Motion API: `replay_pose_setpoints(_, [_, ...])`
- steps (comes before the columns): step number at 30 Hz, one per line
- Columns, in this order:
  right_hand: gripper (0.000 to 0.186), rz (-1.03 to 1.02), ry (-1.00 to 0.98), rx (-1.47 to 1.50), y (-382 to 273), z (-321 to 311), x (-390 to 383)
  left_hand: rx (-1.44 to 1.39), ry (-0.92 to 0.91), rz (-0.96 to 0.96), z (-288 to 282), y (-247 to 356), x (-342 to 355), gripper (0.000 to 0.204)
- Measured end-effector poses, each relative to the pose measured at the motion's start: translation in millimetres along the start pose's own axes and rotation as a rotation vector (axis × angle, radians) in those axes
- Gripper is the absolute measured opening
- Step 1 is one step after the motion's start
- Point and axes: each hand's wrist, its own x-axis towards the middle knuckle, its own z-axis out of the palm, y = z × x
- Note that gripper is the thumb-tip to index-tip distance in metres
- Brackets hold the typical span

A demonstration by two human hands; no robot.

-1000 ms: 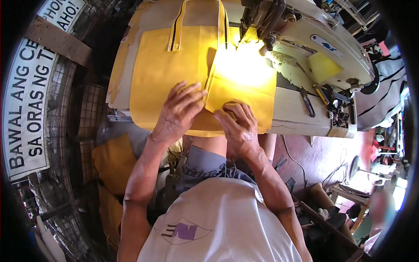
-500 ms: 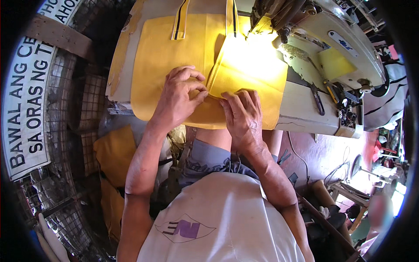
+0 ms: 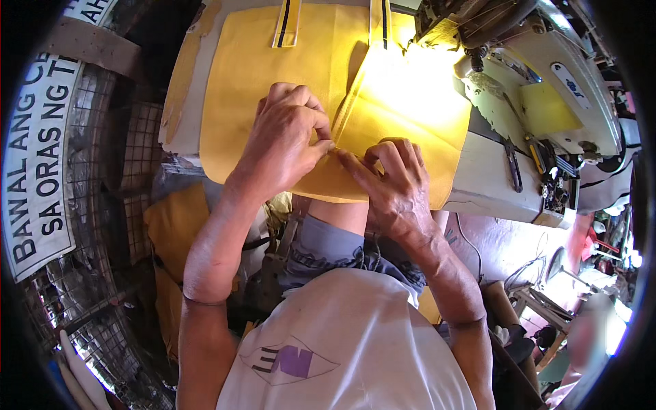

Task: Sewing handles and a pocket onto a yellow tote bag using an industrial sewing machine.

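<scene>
A yellow fabric bag panel (image 3: pixel 239 89) lies over the table's front edge, with two striped straps, one a light-edged strap (image 3: pixel 287 24), at its far side. A stitched seam (image 3: pixel 346 106) runs down its middle toward my fingertips. My left hand (image 3: pixel 287 133) is closed, its thumb and forefinger pinching the fabric at the seam's near end. Just right of it, my right hand (image 3: pixel 396 181) has its fingers curled and thumb stretched to the same spot, gripping the fabric there. Whether a thread lies between the fingertips is too small to tell.
A sewing machine (image 3: pixel 588 113) stands at the far right, its bright lamp shining on the fabric. Scissors (image 3: pixel 512 164) and a yellow-handled cutter (image 3: pixel 535 154) lie beside it. More yellow fabric (image 3: pixel 179 225) hangs lower left, near a wire mesh rack (image 3: pixel 89 130).
The view has shifted slightly, so the machine sits farther right. My right hand has moved slightly right and nearer me; both hands' fingertips now meet at the seam's near end.
</scene>
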Motion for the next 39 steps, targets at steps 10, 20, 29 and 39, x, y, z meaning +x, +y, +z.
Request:
replay_pose_setpoints(10, [0.056,-0.044,-0.098,-0.054,3,-1,3,0.133,-0.244,0.154,-10,-8,28,0.019])
replay_pose_setpoints(20, [0.055,-0.016,-0.209,-0.017,2,-12,8,-0.226,0.367,0.217,1,0,-26,0.04])
replay_pose_setpoints(29, [0.043,0.034,-0.134,0.02,7,-9,-9,0.254,0.191,0.272,66,22,-72,0.057])
replay_pose_setpoints(39, [0.044,0.045,0.11,-0.129,23,-47,-61,0.362,0.17,0.288,76,29,-77,0.067])
